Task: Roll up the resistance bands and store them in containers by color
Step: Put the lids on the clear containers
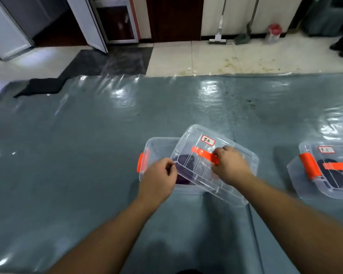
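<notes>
A clear plastic container (pixel 156 147) with an orange side latch stands on the grey table. A rolled purple resistance band (pixel 183 161) lies inside it, seen through the plastic. A clear lid (pixel 240 155) with a white label and an orange handle is held tilted and skewed over the container's right part. My right hand (pixel 229 165) grips the lid's orange handle. My left hand (pixel 158 178) pinches the lid's left corner at the container's near side.
A second clear container (pixel 303 175) with its lid on, orange latch and handle, holds a dark rolled band at the right edge. The table (pixel 87 155) has a glossy plastic cover. Beyond its far edge are tiled floor, a mop and a dustpan.
</notes>
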`<move>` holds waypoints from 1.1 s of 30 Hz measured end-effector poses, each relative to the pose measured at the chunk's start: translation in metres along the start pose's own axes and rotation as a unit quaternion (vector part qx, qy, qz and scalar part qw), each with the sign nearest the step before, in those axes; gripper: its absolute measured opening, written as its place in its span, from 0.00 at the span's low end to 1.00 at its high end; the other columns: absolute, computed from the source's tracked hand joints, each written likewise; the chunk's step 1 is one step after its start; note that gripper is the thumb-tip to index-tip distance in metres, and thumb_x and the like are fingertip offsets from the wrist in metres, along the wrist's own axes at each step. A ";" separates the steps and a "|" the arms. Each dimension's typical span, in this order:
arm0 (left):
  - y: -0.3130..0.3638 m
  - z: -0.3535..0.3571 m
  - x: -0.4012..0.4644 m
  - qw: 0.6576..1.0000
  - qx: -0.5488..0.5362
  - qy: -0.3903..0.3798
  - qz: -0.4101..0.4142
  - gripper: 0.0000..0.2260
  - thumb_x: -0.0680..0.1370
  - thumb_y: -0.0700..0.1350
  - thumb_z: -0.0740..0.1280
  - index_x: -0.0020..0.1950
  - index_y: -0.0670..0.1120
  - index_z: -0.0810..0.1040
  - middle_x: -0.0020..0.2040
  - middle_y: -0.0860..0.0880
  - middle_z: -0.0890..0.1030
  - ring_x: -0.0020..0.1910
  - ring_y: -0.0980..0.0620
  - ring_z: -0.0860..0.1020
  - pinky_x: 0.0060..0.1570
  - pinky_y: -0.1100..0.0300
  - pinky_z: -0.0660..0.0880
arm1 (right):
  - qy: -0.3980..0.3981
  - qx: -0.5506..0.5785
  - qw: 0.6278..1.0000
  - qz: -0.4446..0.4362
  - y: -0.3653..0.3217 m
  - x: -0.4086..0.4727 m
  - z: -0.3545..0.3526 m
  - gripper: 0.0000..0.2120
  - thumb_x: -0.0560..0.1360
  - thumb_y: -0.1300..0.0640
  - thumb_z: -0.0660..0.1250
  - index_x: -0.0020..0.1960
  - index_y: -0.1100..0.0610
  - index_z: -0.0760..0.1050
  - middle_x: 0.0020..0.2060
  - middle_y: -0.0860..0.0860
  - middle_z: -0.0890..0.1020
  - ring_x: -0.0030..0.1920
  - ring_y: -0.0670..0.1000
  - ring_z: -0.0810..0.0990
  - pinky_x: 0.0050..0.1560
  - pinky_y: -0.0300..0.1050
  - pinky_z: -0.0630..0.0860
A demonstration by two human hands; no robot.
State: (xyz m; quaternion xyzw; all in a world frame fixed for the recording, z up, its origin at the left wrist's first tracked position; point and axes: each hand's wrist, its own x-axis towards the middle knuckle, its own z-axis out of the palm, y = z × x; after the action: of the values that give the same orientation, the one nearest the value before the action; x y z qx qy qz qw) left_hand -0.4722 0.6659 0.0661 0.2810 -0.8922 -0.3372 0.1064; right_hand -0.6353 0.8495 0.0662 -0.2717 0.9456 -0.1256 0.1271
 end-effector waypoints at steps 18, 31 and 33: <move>-0.079 -0.027 0.038 0.997 -0.019 -0.005 -0.081 0.18 0.77 0.47 0.71 0.66 0.46 0.80 0.62 0.47 0.79 0.61 0.45 0.78 0.62 0.54 0.73 | -0.025 -0.126 0.987 -0.093 -0.089 0.027 0.033 0.18 0.76 0.54 0.66 0.65 0.50 0.76 0.60 0.50 0.79 0.63 0.56 0.76 0.59 0.52 0.75; -0.077 -0.030 0.046 0.993 -0.012 -0.004 -0.118 0.16 0.76 0.45 0.68 0.63 0.48 0.81 0.55 0.49 0.82 0.49 0.47 0.80 0.50 0.55 0.76 | 0.165 0.072 0.970 0.164 -0.033 -0.005 0.049 0.22 0.76 0.57 0.69 0.69 0.63 0.74 0.64 0.65 0.77 0.62 0.69 0.75 0.63 0.60 0.73; -0.077 -0.030 0.047 0.992 -0.017 -0.005 -0.128 0.14 0.75 0.45 0.68 0.61 0.49 0.81 0.54 0.50 0.83 0.48 0.49 0.80 0.48 0.56 0.75 | 0.127 0.149 0.955 0.223 -0.025 -0.004 0.048 0.14 0.78 0.56 0.67 0.59 0.64 0.77 0.54 0.64 0.81 0.56 0.68 0.79 0.53 0.56 0.75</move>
State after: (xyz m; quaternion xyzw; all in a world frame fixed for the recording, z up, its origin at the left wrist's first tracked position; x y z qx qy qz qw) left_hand -0.4657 0.5750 0.0377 0.3896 -0.8436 -0.3643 0.0623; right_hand -0.6052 0.8232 0.0299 -0.0137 0.9611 -0.2667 0.0699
